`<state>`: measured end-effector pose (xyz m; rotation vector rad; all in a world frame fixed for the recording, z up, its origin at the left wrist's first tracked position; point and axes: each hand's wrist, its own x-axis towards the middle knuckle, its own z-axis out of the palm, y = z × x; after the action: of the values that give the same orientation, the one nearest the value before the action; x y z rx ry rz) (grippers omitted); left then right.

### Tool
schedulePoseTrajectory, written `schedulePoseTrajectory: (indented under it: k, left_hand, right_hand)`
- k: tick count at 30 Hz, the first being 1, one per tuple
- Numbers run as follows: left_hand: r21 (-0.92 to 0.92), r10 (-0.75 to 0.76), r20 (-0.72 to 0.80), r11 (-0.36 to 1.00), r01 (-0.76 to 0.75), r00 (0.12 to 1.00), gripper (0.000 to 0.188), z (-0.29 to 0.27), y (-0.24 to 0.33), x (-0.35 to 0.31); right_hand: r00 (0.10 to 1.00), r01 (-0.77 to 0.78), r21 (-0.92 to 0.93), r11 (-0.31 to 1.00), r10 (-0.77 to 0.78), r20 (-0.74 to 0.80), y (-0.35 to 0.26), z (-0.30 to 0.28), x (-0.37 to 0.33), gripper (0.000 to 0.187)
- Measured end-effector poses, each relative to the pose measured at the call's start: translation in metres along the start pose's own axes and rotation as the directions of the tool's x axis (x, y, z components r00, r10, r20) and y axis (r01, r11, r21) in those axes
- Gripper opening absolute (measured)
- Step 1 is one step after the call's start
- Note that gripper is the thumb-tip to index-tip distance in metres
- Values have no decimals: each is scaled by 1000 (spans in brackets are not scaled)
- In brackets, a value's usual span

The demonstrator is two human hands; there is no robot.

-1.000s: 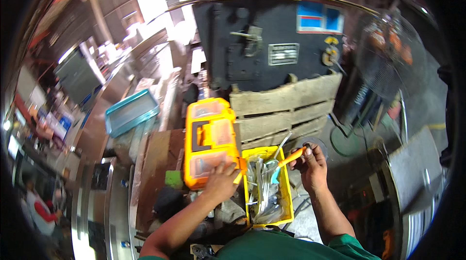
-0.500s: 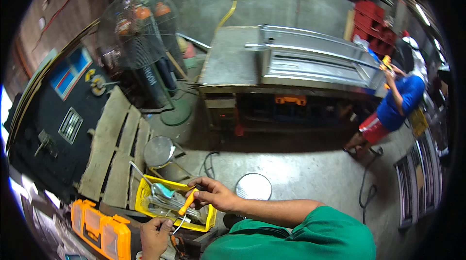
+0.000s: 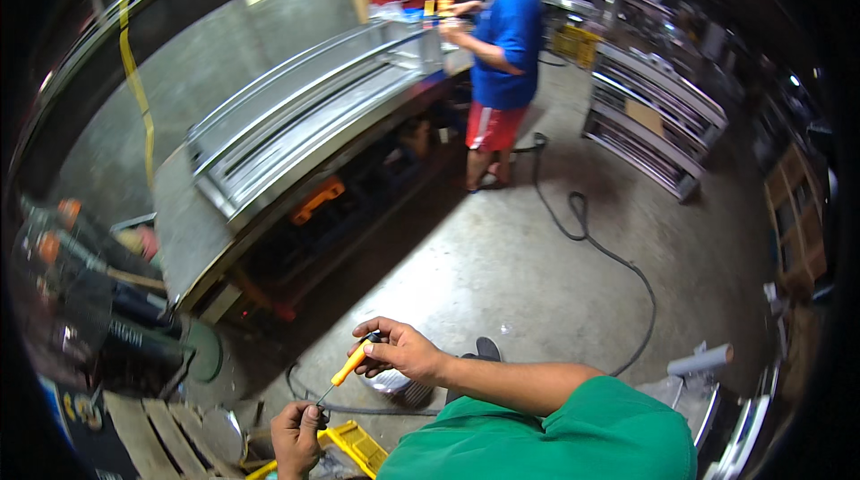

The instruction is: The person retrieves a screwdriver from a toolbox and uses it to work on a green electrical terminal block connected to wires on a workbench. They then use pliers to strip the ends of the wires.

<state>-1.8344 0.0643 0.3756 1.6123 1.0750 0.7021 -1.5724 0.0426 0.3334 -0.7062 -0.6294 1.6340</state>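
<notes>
My right hand (image 3: 399, 352) grips a screwdriver (image 3: 350, 364) by its orange-yellow handle, with the thin shaft slanting down to the left. At the shaft's lower end, my left hand (image 3: 296, 437) is closed in a pinch. A small dark bit shows beside its thumb, but I cannot make out what the fingers hold. Just below and to the right of that hand, the yellow crate (image 3: 360, 446) is partly in view, its contents mostly cut off or covered.
A long workbench (image 3: 184, 238) carries a metal frame (image 3: 309, 117). At its far end stands a person in a blue shirt (image 3: 508, 41), holding something yellow. A black cable (image 3: 618, 261) loops over the floor. Metal frames (image 3: 658, 113) stand to the right; gas cylinders (image 3: 134, 296) at left.
My view has swung to the right, bringing the co-worker nearer the middle and pushing the yellow crate to the lower edge. Both hands keep the screwdriver between them.
</notes>
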Motion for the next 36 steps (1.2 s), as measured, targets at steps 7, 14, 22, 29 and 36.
schedulePoseTrajectory:
  k: [7,14,22,29,36]
  left_hand:
    - [146,244,222,949,-279,944,22,185,36,147]
    - [488,99,346,831,-269,933,36,350,-73,305]
    - [508,-504,697,849,145,510,28,420,-205,425]
    - [647,-684,691,730,219,234,24,674,-183,581]
    - [-120,481,860,-130,-984,-168,34,1037,-78,830]
  right_hand:
    - [924,221,-47,974,-225,-310,-122,-170,-62,30]
    - [333,618,-385,685,-672,-661,-290,-340,-196,24]
    - [-350,526,-586,616,-470,-810,-324,-443,-333,22]
    - [-424,599,-451,662,-216,-880,-333,-571,-340,12]
    - [65,771,-148,620,-307,-949,-419,-713,-315,43]
